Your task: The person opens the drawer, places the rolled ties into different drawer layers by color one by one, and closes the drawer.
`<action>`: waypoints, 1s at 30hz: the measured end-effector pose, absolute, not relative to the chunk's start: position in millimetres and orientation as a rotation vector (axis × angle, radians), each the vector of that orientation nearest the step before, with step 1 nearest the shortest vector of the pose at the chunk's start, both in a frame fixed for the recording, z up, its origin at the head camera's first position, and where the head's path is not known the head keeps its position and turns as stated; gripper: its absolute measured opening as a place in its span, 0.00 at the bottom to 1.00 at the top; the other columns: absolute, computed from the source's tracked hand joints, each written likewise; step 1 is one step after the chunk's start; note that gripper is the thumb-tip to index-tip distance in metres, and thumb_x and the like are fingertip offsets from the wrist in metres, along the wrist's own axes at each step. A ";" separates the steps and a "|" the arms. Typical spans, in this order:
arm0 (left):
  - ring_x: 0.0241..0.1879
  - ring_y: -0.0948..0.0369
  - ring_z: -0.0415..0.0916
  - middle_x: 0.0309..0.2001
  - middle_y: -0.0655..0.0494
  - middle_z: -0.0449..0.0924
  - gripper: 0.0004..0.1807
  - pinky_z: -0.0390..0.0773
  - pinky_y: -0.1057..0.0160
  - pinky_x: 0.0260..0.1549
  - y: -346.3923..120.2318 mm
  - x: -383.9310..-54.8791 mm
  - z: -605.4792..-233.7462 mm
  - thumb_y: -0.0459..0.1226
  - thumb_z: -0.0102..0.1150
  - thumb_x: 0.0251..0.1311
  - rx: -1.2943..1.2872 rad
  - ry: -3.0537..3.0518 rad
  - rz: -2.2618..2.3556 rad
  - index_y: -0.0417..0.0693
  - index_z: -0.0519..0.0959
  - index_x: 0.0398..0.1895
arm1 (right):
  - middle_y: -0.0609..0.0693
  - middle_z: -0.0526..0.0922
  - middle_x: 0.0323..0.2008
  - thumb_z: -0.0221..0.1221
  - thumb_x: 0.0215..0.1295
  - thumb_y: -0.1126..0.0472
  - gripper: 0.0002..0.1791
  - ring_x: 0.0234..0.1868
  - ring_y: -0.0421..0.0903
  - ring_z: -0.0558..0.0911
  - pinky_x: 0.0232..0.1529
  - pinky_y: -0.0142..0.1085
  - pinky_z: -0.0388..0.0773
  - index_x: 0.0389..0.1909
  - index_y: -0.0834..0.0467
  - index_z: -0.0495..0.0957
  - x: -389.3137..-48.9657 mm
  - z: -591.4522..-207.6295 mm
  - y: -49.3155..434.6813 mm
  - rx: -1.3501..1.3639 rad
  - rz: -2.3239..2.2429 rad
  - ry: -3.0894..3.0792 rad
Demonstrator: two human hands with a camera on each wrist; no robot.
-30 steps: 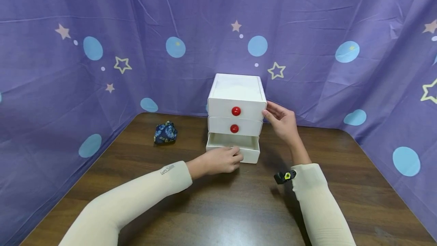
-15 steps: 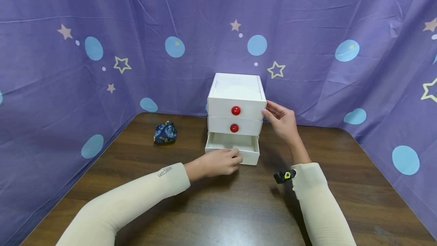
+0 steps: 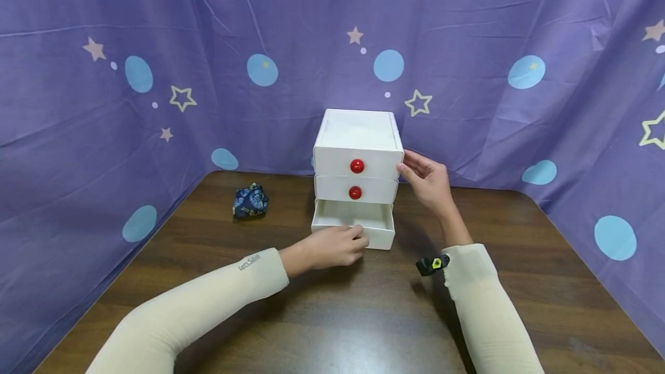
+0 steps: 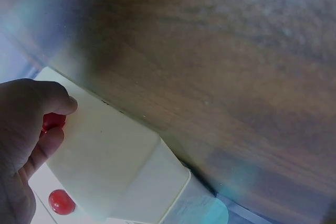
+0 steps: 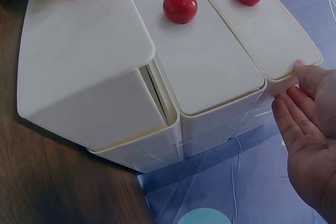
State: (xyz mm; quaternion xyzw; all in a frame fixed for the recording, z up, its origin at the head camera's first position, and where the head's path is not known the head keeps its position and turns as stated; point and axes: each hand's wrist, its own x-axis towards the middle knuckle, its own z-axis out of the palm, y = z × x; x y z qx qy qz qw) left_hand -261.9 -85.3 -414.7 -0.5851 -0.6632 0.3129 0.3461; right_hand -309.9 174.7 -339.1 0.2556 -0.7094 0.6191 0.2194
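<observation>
A white three-drawer cabinet [image 3: 358,130] stands at the back of the table. Its bottom drawer [image 3: 381,239] is pulled partway out, and the inside that shows is bare. My left hand [image 3: 337,246] pinches that drawer's red knob [image 4: 53,122] between thumb and fingers; the head view hides the knob behind the hand. At the cabinet's upper right front corner, my right hand [image 3: 430,186] steadies the frame. Its thumb [image 5: 310,74] lies on the front edge, the other fingers along the side. The top drawer [image 3: 332,160] and middle drawer [image 3: 332,188] are closed.
A dark blue patterned cloth bundle [image 3: 250,201] lies on the brown wooden table [image 3: 332,322], left of the cabinet. Purple curtain [image 3: 291,27] surrounds the table at the back and sides. A black strap device [image 3: 432,265] sits at the right wrist.
The bottom drawer has slid slightly farther out, toward me, with my left hand on its knob; it moved mostly in the first half second. The right hand keeps its place on the cabinet.
</observation>
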 end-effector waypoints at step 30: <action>0.41 0.57 0.70 0.40 0.59 0.73 0.11 0.78 0.67 0.36 -85.7 -250.1 -416.3 0.36 0.56 0.71 -1.517 -1.718 0.821 0.59 0.86 0.36 | 0.74 0.79 0.56 0.62 0.68 0.76 0.22 0.50 0.34 0.83 0.53 0.24 0.79 0.61 0.78 0.74 -320.1 -347.7 177.3 0.708 1.718 -1.950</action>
